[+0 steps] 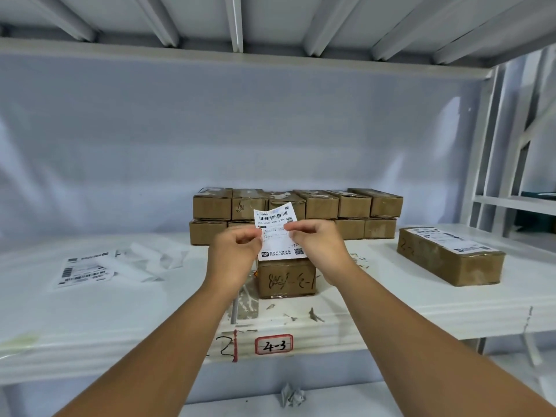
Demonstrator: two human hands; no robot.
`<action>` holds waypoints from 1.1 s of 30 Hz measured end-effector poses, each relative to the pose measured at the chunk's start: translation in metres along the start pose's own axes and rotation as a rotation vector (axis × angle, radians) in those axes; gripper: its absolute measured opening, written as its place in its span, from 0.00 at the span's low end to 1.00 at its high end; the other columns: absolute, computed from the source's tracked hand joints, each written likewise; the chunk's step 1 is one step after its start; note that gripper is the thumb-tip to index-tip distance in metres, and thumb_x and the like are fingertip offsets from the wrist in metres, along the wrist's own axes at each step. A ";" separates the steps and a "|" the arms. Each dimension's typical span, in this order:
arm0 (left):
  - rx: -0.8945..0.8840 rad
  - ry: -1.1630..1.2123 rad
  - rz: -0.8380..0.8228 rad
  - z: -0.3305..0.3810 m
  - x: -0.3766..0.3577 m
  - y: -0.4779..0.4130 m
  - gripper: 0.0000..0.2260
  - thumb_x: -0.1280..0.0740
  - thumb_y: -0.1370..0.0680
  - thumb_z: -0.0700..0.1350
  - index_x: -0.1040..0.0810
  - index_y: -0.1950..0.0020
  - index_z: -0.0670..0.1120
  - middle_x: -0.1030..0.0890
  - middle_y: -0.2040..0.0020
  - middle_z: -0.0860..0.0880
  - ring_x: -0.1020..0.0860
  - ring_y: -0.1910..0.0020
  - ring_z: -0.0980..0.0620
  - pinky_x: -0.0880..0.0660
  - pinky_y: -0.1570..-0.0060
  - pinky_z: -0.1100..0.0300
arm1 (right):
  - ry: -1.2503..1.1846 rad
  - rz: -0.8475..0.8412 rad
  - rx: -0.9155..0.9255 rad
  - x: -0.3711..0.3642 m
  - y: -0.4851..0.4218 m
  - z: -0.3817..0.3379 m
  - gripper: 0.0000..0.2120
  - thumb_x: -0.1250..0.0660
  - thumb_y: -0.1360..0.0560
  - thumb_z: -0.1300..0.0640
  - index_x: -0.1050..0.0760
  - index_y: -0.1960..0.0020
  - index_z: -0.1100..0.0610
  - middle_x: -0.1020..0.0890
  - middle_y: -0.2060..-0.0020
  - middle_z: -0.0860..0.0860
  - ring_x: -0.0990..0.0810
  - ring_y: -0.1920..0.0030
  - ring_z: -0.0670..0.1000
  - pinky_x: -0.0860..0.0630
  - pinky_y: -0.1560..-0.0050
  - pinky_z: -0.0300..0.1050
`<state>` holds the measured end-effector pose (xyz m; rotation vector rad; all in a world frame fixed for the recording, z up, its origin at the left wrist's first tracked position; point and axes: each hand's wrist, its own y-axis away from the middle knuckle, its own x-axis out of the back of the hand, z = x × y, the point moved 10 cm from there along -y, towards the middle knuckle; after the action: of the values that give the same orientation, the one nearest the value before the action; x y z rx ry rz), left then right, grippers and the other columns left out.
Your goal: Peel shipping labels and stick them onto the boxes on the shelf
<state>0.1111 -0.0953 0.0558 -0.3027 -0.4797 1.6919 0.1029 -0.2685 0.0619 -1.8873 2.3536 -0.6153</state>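
White label (278, 233) pinched by left hand (237, 251) and right hand (316, 240) (peeling step); next, press onto the box (285, 278) below.

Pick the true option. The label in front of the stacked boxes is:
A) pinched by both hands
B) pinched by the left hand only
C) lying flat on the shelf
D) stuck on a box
A: the left hand and right hand each pinch a side of the label, holding it up off the shelf.
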 end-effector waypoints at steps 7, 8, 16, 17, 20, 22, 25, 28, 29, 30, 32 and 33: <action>-0.065 -0.051 0.003 0.001 -0.002 0.005 0.07 0.32 0.24 0.38 0.18 0.48 0.42 0.25 0.42 0.52 0.26 0.44 0.55 0.23 0.49 0.61 | -0.229 0.002 -0.041 -0.001 0.004 0.016 0.12 0.36 0.24 0.67 0.18 0.54 0.54 0.18 0.49 0.52 0.18 0.52 0.52 0.19 0.50 0.49; -0.077 -0.072 -0.001 0.002 -0.002 0.006 0.07 0.32 0.24 0.38 0.17 0.48 0.43 0.25 0.42 0.53 0.26 0.44 0.56 0.23 0.47 0.58 | -0.255 0.010 -0.048 -0.001 0.004 0.017 0.12 0.36 0.24 0.67 0.18 0.54 0.54 0.18 0.48 0.52 0.18 0.51 0.52 0.19 0.51 0.49; -0.189 -0.228 0.034 0.011 -0.002 0.010 0.08 0.32 0.24 0.40 0.18 0.46 0.43 0.27 0.43 0.54 0.29 0.44 0.58 0.23 0.50 0.62 | -0.289 -0.037 -0.053 -0.002 0.007 0.017 0.13 0.37 0.25 0.68 0.18 0.47 0.57 0.18 0.49 0.50 0.17 0.59 0.46 0.19 0.60 0.42; -0.191 -0.230 0.033 0.011 -0.002 0.009 0.08 0.32 0.24 0.40 0.18 0.46 0.43 0.27 0.42 0.54 0.29 0.44 0.58 0.22 0.51 0.62 | -0.269 -0.038 -0.048 -0.002 0.007 0.017 0.13 0.37 0.25 0.68 0.18 0.47 0.56 0.19 0.49 0.50 0.17 0.60 0.46 0.18 0.60 0.43; -0.170 -0.221 0.033 0.006 -0.001 0.007 0.08 0.32 0.24 0.40 0.18 0.46 0.43 0.27 0.41 0.53 0.28 0.43 0.57 0.23 0.48 0.60 | -0.220 -0.034 -0.042 -0.003 0.008 0.017 0.14 0.37 0.25 0.68 0.19 0.47 0.54 0.19 0.46 0.51 0.17 0.53 0.50 0.18 0.55 0.48; -0.149 -0.202 0.025 0.002 0.000 0.004 0.08 0.32 0.24 0.40 0.17 0.47 0.43 0.26 0.40 0.52 0.27 0.42 0.55 0.23 0.46 0.58 | -0.195 -0.033 -0.034 -0.003 0.009 0.017 0.14 0.37 0.25 0.68 0.19 0.46 0.54 0.20 0.44 0.51 0.18 0.52 0.51 0.18 0.53 0.48; -0.138 -0.193 0.021 0.001 0.000 0.002 0.08 0.32 0.24 0.40 0.18 0.46 0.43 0.25 0.40 0.51 0.27 0.42 0.55 0.25 0.51 0.66 | -0.180 -0.023 -0.025 -0.002 0.010 0.016 0.15 0.37 0.26 0.68 0.19 0.45 0.54 0.19 0.45 0.51 0.18 0.51 0.51 0.19 0.49 0.52; -0.139 -0.201 0.016 0.000 -0.001 0.000 0.09 0.33 0.23 0.40 0.18 0.45 0.43 0.26 0.39 0.51 0.28 0.42 0.55 0.27 0.51 0.68 | -0.151 -0.013 -0.016 -0.001 0.010 0.016 0.16 0.37 0.26 0.68 0.19 0.44 0.55 0.19 0.49 0.47 0.18 0.52 0.50 0.20 0.48 0.54; -0.149 -0.210 0.012 0.001 -0.002 0.000 0.09 0.33 0.23 0.40 0.18 0.44 0.43 0.27 0.39 0.52 0.28 0.41 0.55 0.27 0.50 0.67 | -0.147 -0.009 -0.016 0.000 0.010 0.015 0.16 0.37 0.26 0.68 0.20 0.43 0.55 0.19 0.51 0.46 0.18 0.53 0.50 0.20 0.48 0.55; -0.166 -0.228 0.010 0.003 -0.003 0.001 0.09 0.33 0.23 0.40 0.18 0.44 0.43 0.27 0.40 0.52 0.28 0.41 0.55 0.27 0.50 0.67 | -0.148 -0.005 -0.015 0.000 0.010 0.015 0.16 0.37 0.26 0.68 0.20 0.43 0.55 0.20 0.53 0.44 0.19 0.53 0.50 0.20 0.48 0.55; -0.200 -0.270 0.011 0.007 -0.005 0.003 0.10 0.34 0.23 0.40 0.19 0.43 0.43 0.29 0.40 0.54 0.30 0.43 0.58 0.28 0.51 0.70 | -0.147 -0.001 -0.013 0.001 0.011 0.015 0.17 0.38 0.26 0.68 0.20 0.43 0.55 0.21 0.54 0.42 0.19 0.56 0.48 0.21 0.48 0.56; -0.212 -0.286 0.013 0.008 -0.005 0.003 0.10 0.34 0.23 0.40 0.19 0.43 0.43 0.29 0.40 0.54 0.31 0.43 0.59 0.28 0.49 0.68 | -0.145 -0.002 -0.014 0.001 0.011 0.015 0.17 0.38 0.26 0.69 0.20 0.42 0.55 0.21 0.55 0.41 0.19 0.57 0.47 0.21 0.48 0.56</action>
<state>0.1057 -0.1017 0.0609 -0.2173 -0.8735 1.7071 0.0967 -0.2710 0.0447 -1.8717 2.2725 -0.4467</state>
